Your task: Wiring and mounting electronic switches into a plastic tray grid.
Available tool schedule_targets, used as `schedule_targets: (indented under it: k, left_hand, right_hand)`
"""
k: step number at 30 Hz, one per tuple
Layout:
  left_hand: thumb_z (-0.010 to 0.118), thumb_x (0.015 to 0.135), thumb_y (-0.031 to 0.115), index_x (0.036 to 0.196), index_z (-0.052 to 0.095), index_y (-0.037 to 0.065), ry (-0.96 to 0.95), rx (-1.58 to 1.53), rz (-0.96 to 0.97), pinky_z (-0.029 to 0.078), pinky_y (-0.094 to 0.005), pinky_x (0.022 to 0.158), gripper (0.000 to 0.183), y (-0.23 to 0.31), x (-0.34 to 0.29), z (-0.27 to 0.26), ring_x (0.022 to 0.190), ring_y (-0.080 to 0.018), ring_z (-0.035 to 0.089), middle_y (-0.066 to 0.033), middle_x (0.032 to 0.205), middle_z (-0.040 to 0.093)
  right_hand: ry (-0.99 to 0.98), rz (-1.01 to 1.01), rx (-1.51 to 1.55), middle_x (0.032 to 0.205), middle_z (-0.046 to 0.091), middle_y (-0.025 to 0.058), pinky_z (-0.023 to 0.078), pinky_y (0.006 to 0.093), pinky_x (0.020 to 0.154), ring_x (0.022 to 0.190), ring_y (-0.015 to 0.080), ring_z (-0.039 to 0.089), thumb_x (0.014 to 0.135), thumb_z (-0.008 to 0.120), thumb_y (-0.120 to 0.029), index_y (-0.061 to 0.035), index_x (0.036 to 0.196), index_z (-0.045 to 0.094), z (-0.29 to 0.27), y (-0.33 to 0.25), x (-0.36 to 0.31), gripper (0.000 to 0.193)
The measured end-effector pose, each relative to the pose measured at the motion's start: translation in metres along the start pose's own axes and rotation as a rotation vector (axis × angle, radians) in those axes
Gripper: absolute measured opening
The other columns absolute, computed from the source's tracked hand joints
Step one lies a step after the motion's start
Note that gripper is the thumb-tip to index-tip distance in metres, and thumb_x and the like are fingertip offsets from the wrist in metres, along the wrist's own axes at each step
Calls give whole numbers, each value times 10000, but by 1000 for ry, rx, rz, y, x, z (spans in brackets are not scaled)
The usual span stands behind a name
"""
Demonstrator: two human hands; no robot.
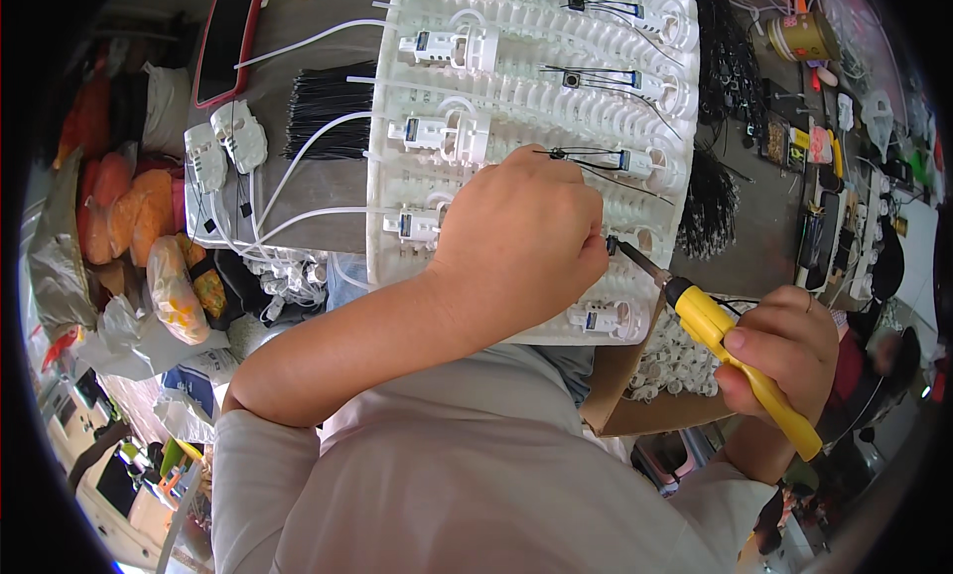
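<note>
In my right hand [799, 341] is a soldering iron with a yellow handle [707, 321], its fingers wrapped round the grip. The iron's tip points up and left to a small white plastic housing [635, 239] with a blue part, beside my left hand. That left hand [526, 231] is closed over a ribbed white tray [375, 192], knuckles up; its fingertips and whatever they pinch are hidden. Several white housings sit in rows across the tray. Those higher on the right, such as one housing [650, 87], have thin black wires; those on the left have white cables [318, 137].
Black wires lie in one bundle [328, 112] left of the tray and another [710, 202] to its right. A phone in a red case [226, 43] and white cabled parts [238, 137] are at left. A cardboard box [635, 415] of small clear parts stands below the tray's right corner.
</note>
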State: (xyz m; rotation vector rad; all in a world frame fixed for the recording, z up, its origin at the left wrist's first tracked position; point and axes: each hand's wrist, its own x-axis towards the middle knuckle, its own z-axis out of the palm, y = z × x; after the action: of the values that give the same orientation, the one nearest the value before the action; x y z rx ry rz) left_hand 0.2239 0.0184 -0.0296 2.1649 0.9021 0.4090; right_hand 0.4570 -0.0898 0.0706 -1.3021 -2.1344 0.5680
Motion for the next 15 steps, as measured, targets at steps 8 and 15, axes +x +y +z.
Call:
schedule_targets:
  k: [8, 15]
  left_hand:
    - [722, 760, 104, 697, 666, 77, 3, 6, -5, 528, -437, 709, 88, -1, 0, 0, 838, -320, 628, -73, 764, 640]
    - [700, 750, 104, 680, 669, 67, -17, -20, 4, 542, -445, 714, 85, 2, 4, 0, 844, -324, 637, -89, 767, 646]
  right_hand:
    - [74, -29, 9, 787, 659, 100, 471, 325, 570, 615, 211, 598, 854, 798, -265, -38, 1123, 691, -18, 10, -17, 367]
    - [488, 267, -78, 1091, 675, 201, 551, 369, 826, 885, 236, 680, 1031, 594, -484, 41, 1510, 393, -44, 40, -103, 739]
